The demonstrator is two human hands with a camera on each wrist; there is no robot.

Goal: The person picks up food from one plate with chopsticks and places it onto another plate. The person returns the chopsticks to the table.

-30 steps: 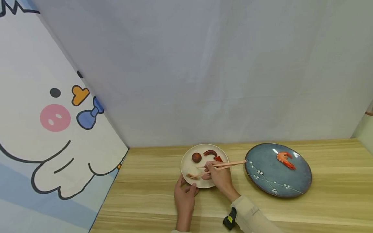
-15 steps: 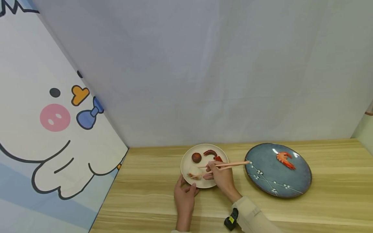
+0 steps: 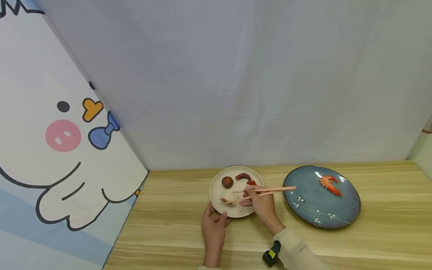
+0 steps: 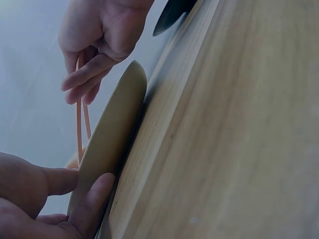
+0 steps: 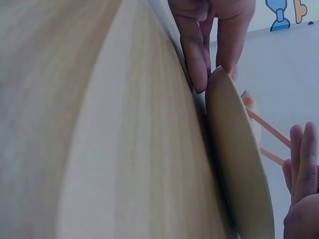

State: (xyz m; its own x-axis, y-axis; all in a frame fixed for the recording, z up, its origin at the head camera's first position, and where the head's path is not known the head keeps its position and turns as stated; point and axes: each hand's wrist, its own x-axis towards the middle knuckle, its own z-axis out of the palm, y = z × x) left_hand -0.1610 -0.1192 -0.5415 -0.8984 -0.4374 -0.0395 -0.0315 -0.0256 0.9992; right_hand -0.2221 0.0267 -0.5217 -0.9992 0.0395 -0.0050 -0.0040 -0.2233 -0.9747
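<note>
My left hand (image 3: 214,227) pinches the near-left rim of a small cream plate (image 3: 216,187) between thumb and fingers; the left wrist view shows the thumb (image 4: 94,199) against the plate's outer side. Chopsticks (image 3: 280,189) are gripped in my right hand (image 3: 261,205) over the plate's right part. Their tips lie apart at a white food piece with an orange-brown edge (image 3: 228,197), which sits low on the plate. Behind it are a round brown meatball (image 3: 227,182) and a dark red curled tentacle (image 3: 243,176). A red piece (image 3: 251,182) is partly hidden by the right hand.
To the right, a large blue plate (image 3: 303,178) with painted white blossoms holds an orange shrimp (image 3: 330,185). The chopsticks' back ends overlap its left rim in the head view. A pale curtain (image 3: 253,93) rises behind the wooden table (image 3: 168,217).
The right hand and chopsticks have shifted a little to the right, and the white food piece has moved right along the plate with the tips. My left hand stays at the rim.
</note>
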